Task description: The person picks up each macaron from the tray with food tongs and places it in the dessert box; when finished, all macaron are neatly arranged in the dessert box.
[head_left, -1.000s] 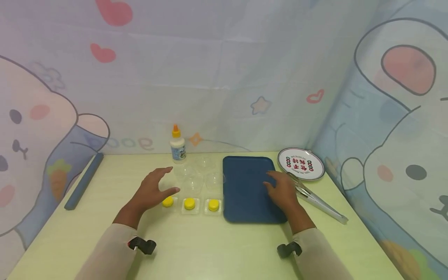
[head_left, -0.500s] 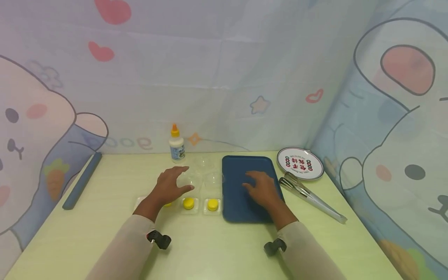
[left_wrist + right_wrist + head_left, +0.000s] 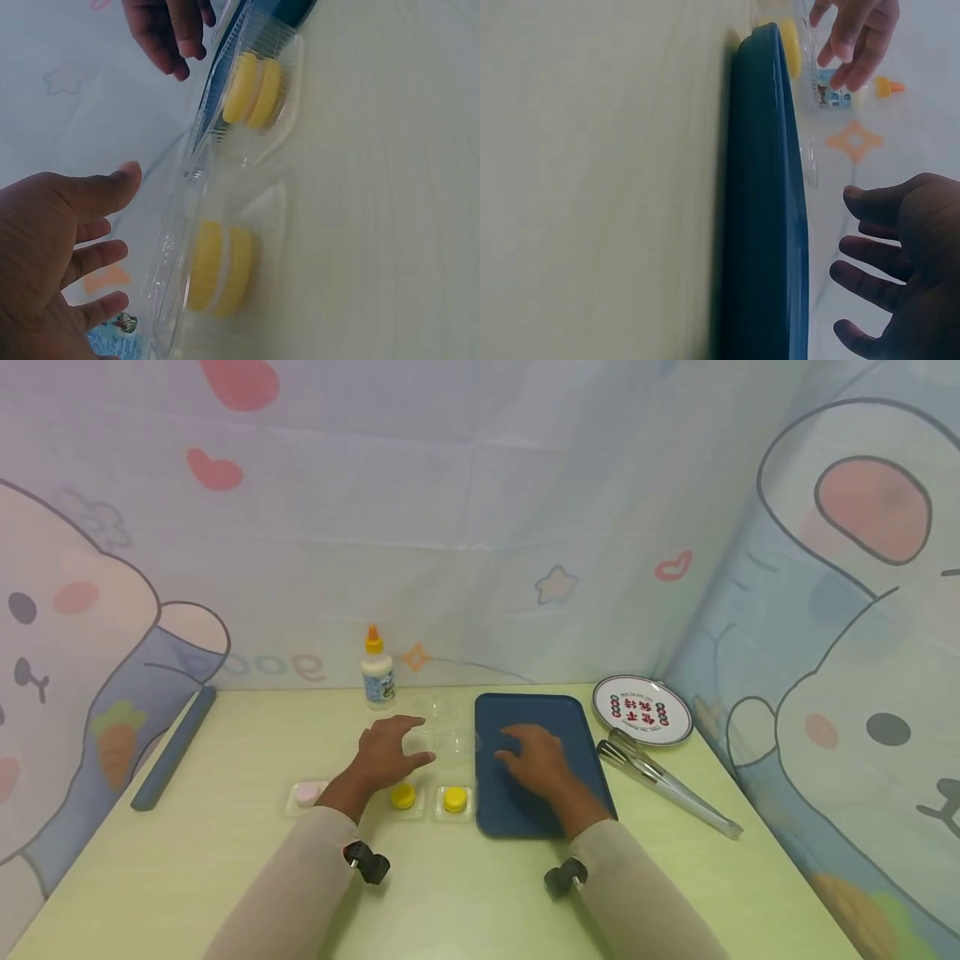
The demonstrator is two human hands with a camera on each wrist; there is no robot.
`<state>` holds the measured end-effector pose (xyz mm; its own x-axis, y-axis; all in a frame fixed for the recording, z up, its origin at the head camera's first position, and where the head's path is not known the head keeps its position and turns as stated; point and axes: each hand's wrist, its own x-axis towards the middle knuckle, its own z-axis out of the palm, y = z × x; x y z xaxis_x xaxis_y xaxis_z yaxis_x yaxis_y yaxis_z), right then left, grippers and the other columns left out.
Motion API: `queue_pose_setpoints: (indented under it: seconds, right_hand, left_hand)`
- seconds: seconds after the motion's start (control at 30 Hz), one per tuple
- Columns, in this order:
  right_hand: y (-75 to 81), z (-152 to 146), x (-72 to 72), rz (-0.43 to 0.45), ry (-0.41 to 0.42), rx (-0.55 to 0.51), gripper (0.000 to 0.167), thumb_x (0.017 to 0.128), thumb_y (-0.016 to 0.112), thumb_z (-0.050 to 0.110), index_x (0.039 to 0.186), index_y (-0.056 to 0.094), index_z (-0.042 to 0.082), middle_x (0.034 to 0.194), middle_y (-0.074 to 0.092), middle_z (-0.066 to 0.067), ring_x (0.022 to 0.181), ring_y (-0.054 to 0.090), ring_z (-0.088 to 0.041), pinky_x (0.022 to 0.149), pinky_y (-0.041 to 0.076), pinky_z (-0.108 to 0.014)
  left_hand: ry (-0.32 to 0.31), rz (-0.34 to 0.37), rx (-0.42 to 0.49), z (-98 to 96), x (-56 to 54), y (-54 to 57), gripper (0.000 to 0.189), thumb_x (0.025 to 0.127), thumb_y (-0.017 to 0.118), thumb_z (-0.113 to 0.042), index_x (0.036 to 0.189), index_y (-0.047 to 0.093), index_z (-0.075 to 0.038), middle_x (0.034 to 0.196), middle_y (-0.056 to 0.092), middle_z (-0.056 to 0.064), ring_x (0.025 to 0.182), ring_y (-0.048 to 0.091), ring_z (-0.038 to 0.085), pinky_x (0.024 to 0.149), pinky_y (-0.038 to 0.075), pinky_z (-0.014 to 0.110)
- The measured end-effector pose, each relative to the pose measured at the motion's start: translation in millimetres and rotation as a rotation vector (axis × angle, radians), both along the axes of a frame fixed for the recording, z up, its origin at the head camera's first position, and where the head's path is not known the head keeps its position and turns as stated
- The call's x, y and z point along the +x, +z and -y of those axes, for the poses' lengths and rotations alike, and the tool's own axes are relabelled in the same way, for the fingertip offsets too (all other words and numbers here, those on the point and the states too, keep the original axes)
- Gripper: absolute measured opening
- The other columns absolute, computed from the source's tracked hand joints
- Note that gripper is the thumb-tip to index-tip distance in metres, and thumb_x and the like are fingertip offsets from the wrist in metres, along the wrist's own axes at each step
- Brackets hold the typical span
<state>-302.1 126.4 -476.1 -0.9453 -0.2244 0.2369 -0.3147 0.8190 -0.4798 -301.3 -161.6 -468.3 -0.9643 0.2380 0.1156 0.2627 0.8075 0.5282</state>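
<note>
My left hand [image 3: 384, 758] hovers over the clear lids of small plastic boxes, its thumb and fingers spread and holding nothing. Above the dark blue tray [image 3: 501, 817] is my right hand [image 3: 536, 762], likewise relaxed, thumb apart from the fingers. Two yellow macarons, one nearer the left hand [image 3: 403, 795] and one beside the tray [image 3: 454, 799], sit in clear clamshell boxes with raised lids. A pale pink macaron [image 3: 307, 792] lies in a box left of my left forearm. In the left wrist view, a yellow macaron [image 3: 220, 268] shows its white filling below the hand.
A glue bottle [image 3: 378, 681] with an orange tip stands at the back. Metal tongs [image 3: 675, 789] lie right of the tray, close to a white plate [image 3: 642, 710] with red lettering. A blue-grey bar [image 3: 174, 749] lies at the table's left. A printed cloth hangs behind.
My left hand has moved right and my right hand left, so they are closer together. The pink macaron has come into view from behind my left arm; the boxes and tray stay put.
</note>
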Motion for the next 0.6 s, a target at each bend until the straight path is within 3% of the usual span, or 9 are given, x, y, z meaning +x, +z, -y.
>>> queue_pose_setpoints:
  seconds: [0.6]
  right_hand:
    - [-0.9,30,-7.6,0.115,0.005,0.024,0.042,0.102,0.079,0.026,0.142,0.073,0.014,0.147,0.072,-0.01,0.144,0.063,-0.036,0.12,0.042,-0.067]
  left_hand:
    - [-0.007,0.024,-0.061,-18.0,-10.1,-3.8,0.069,0.1,0.081,-0.039,0.158,0.056,-0.012,0.167,0.052,0.017,0.157,0.039,0.05,0.129,0.02,0.08]
